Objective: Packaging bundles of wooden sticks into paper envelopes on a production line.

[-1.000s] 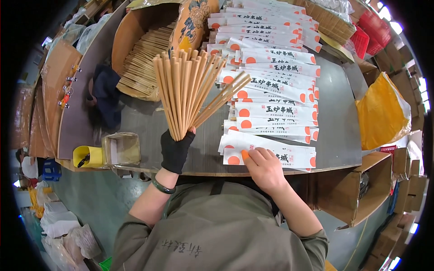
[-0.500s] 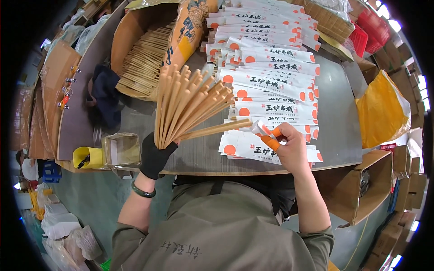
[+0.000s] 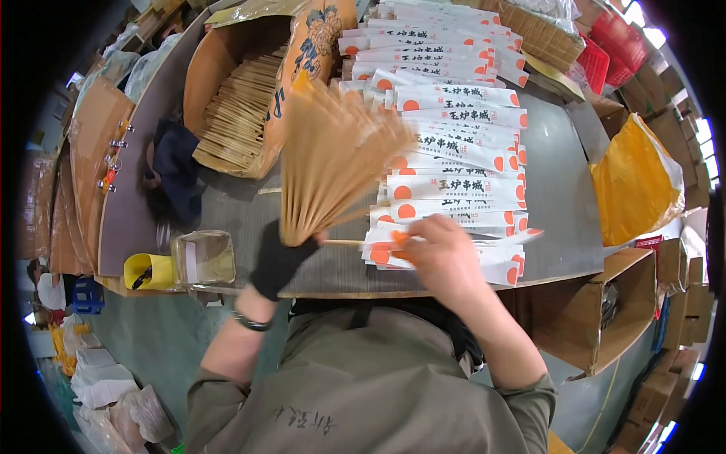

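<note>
A fanned bundle of wooden chopsticks (image 3: pixel 336 163), smeared by motion, rises from my left hand (image 3: pixel 278 261), whose black-gloved fingers are wrapped round the lower ends. My right hand (image 3: pixel 442 261) has orange covers on its fingertips and pinches a white paper chopstick sleeve (image 3: pixel 522 237), which sticks out past the hand to the right. One low stick reaches from the bundle toward those fingertips; how far it enters the sleeve is hidden. Under and beyond the right hand lies a long pile of paper sleeves (image 3: pixel 461 185) with red dots and dark print, overlapping in rows.
An opened box (image 3: pixel 227 34) of loose chopsticks stands at the back left. A dark cloth (image 3: pixel 178 166), a clear container (image 3: pixel 204 257) and a yellow holder (image 3: pixel 147 272) are at the table's left. A yellow bag (image 3: pixel 635 181) and an open carton (image 3: pixel 605 318) are at the right.
My left hand has moved slightly right with the bundle. My right hand has come left and turned, bringing the sleeve and a chopstick end together.
</note>
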